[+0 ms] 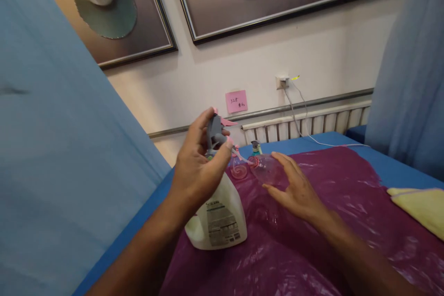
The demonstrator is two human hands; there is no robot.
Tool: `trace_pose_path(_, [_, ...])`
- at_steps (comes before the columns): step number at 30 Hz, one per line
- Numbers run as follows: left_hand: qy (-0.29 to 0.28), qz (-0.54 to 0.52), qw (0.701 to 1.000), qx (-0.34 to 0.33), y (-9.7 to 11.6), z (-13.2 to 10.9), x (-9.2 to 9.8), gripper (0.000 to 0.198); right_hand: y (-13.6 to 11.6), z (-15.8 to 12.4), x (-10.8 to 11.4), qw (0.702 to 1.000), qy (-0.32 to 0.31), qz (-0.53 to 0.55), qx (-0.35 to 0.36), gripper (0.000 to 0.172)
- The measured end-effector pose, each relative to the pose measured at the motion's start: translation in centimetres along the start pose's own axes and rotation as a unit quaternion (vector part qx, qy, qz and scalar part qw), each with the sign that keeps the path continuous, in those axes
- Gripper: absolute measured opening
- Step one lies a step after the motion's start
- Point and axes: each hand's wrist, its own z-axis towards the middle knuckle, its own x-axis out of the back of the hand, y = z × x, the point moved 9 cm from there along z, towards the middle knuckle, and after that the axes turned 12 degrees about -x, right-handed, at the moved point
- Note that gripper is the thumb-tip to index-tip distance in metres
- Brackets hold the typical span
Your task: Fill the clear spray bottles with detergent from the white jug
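We've got our L hand [199, 171] closed on the grey & pink spray head [217, 130], fingers curled behind it, thumb along the near side; its thin tube [243, 157] slants down to the R, twd the clear btl [269, 169]. Our R hand [298, 189] holds that btl, thumb & fingers spread approx as wide as its body, w/ the btl tipped on its side & its red-ringed neck facing L. Tube tip is at the neck; can't tell if it's in. Just below our L hand a white jug [229, 210] w/ a printed label stands upright on the plum plastic sheet [312, 240], which lies over a blue surface [391, 166]. Behind the jug & clear btl: a small pink-topped btl [238, 172], also see-thru, & nr it a teal btl [255, 149] w/ a dark top, partly hidden. Far R, a yellow cloth [421, 208] lies folded on the sheet. On the wall: pink note [236, 101] w/ handwriting, plus socket [281, 83] w/ white cable, above the radiator [284, 128]
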Motion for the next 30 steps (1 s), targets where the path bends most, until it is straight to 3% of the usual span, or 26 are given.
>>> trace_pose_path(5, [-0.09,-0.028,0.996,0.001,0.5,-0.8,-6.3,0.073,1.0,-0.4,0.8,0.998,0.042,0.032,-0.027,0.086])
trace_pose_path(9, [-0.082,-0.051,0.995,0.021,-0.9,-1.0,-9.3,0.075,2.4,-0.2,1.1,0.995,0.077,0.032,-0.045,0.087])
trace_pose_path(15, [-0.039,-0.069,0.995,0.062,-3.7,-0.5,-10.6,0.074,3.6,0.2,1.5,0.991,0.12,0.021,-0.06,0.085])
trace_pose_path(20, [0.011,-0.151,0.982,0.109,-5.7,-0.4,-11.2,0.079,3.7,0.4,1.3,0.99,0.124,0.014,-0.063,0.079])
trace_pose_path(26, [0.064,-0.179,0.975,0.119,-5.9,-0.6,-11.1,0.074,3.8,0.4,1.0,0.992,0.114,0.003,-0.054,0.08])
trace_pose_path(30, [0.045,-0.191,0.974,0.116,-6.3,-0.9,-11.8,0.071,3.7,0.4,1.1,0.992,0.115,-0.002,-0.046,0.081])
